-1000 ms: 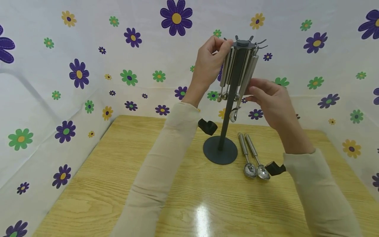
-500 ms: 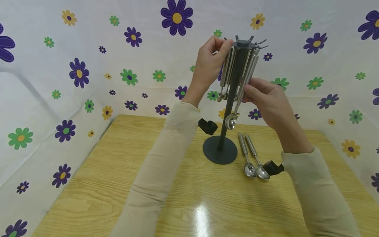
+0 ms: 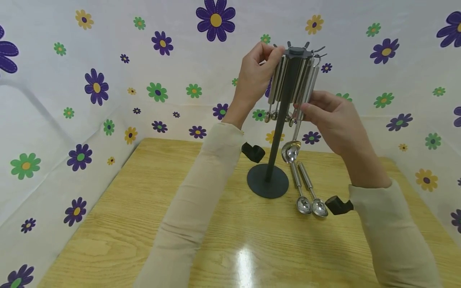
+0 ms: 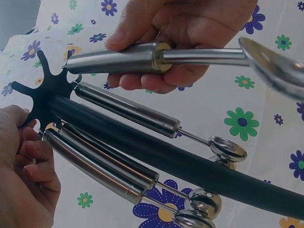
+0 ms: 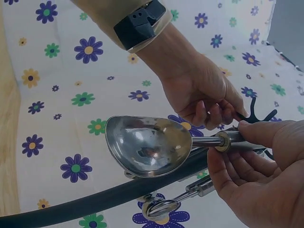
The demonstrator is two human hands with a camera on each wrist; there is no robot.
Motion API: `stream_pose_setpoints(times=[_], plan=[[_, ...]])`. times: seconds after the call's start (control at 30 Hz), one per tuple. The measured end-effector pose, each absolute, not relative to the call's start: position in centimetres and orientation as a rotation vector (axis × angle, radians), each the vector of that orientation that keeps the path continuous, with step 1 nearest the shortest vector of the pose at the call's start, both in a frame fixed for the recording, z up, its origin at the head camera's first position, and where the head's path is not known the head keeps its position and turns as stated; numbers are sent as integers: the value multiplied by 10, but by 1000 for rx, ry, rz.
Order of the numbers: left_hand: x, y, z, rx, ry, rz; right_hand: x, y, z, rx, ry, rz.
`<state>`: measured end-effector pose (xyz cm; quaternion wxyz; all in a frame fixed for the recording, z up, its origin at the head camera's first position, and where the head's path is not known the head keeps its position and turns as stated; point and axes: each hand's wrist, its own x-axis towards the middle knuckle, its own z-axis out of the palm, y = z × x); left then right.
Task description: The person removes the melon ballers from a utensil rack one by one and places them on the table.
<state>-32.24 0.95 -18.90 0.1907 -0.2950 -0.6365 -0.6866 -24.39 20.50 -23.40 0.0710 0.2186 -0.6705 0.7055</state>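
My left hand (image 3: 257, 74) pinches the hooked top plate (image 4: 47, 92) of a dark rotating utensil stand (image 3: 276, 148). With my right hand (image 3: 333, 124) I hold the steel handle of an ice cream scoop (image 5: 147, 145), its bowl hanging low beside the pole in the head view. The scoop's ring (image 3: 317, 61) is by a right-side hook; whether it is on or off I cannot tell. Several other steel-handled scoops (image 4: 128, 109) with small round bowls hang around the pole. Part of the scoop's handle is hidden by my right fingers.
Two more steel scoops, one (image 3: 304, 205) beside the other (image 3: 319, 208), lie on the wooden table (image 3: 119, 224) right of the stand's round base (image 3: 261, 188). A flower-patterned cloth (image 3: 173, 76) stands behind and at both sides.
My right hand and the ice cream scoop have shifted slightly right, and the scoop's bowl has swung out from beside the pole and turned. My left hand stays at the stand's top.
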Motion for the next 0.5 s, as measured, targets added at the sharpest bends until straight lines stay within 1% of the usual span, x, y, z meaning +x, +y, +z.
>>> stream_pose_setpoints(times=[0.37, 0.5], plan=[[-324, 12, -189, -839, -1772, -1908, -238, 217, -227, 657, -1937, 2126], [-324, 12, -191, -848, -1749, -1918, -234, 220, -226, 617, -1968, 2107]])
